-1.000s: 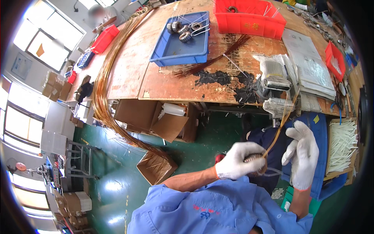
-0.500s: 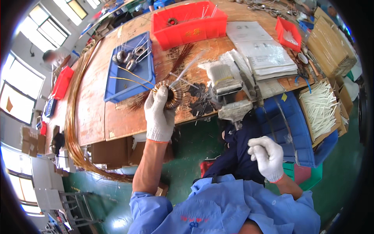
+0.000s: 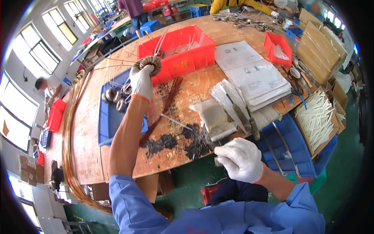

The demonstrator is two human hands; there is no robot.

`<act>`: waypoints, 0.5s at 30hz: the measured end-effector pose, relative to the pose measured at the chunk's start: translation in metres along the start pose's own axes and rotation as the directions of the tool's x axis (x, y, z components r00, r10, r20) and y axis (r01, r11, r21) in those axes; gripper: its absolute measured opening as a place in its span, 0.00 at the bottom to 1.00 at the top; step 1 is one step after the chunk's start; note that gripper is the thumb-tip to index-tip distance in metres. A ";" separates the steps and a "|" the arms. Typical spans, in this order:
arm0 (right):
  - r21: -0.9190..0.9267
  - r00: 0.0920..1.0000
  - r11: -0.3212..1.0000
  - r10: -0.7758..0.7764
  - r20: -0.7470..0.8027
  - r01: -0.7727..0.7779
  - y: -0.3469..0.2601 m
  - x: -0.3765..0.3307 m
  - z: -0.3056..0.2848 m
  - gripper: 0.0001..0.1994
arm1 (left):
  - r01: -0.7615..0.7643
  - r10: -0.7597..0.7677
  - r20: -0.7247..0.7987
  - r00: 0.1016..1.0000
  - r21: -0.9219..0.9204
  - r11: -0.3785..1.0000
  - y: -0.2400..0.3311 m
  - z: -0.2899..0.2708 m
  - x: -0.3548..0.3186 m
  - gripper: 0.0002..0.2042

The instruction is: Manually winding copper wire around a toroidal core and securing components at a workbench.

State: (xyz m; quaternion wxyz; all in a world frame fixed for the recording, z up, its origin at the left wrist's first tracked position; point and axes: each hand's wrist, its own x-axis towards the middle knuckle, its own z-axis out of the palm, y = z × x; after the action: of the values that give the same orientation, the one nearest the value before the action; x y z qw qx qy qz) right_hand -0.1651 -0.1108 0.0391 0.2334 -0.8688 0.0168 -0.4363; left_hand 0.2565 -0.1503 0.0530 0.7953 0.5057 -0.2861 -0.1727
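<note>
My left hand (image 3: 142,82), in a white knit glove, reaches far over the table. It grips a copper-wound ring coil (image 3: 155,64) whose long wire ends stick out. The coil is held up in front of the red bin's left side, above the far end of the blue tray (image 3: 102,132). Several similar ring coils (image 3: 110,94) lie in that tray. My right hand (image 3: 242,160), gloved too, hovers at the table's near edge with its fingers curled; what they hold, if anything, is hidden. Just beyond it is a bench vise (image 3: 219,132), partly covered by the hand.
The red bin (image 3: 183,64) stands at the back. Papers (image 3: 255,78) and a small red box (image 3: 277,50) are right of it. A carton of white strips (image 3: 317,117) stands at far right. A long copper wire bundle (image 3: 69,132) runs along the left. Other people work beyond.
My left hand has carried the coil away from me and to the left, toward the red bin. The right hand has risen forward and left to the table's edge. The whole view has shifted.
</note>
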 end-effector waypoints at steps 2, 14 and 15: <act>-0.035 0.999 0.998 0.045 -0.018 -0.046 0.015 0.011 0.019 0.14 | -0.044 0.045 -0.012 0.999 0.036 0.998 -0.018 0.003 0.047 0.16; -0.262 0.982 0.954 0.171 0.077 -0.145 0.017 0.021 0.034 0.11 | -0.182 0.167 0.094 0.981 0.176 0.967 -0.082 0.018 0.119 0.19; -0.288 0.980 0.947 0.174 0.094 -0.141 0.016 0.024 0.034 0.11 | -0.206 0.199 0.073 0.977 0.110 0.972 -0.082 0.016 0.116 0.18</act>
State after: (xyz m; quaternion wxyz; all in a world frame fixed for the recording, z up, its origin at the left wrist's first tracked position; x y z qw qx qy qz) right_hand -0.1213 -0.1168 0.0329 0.1431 -0.9131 0.1337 -0.3576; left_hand 0.3378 -0.2617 0.0169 0.7686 0.5141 -0.3700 -0.0890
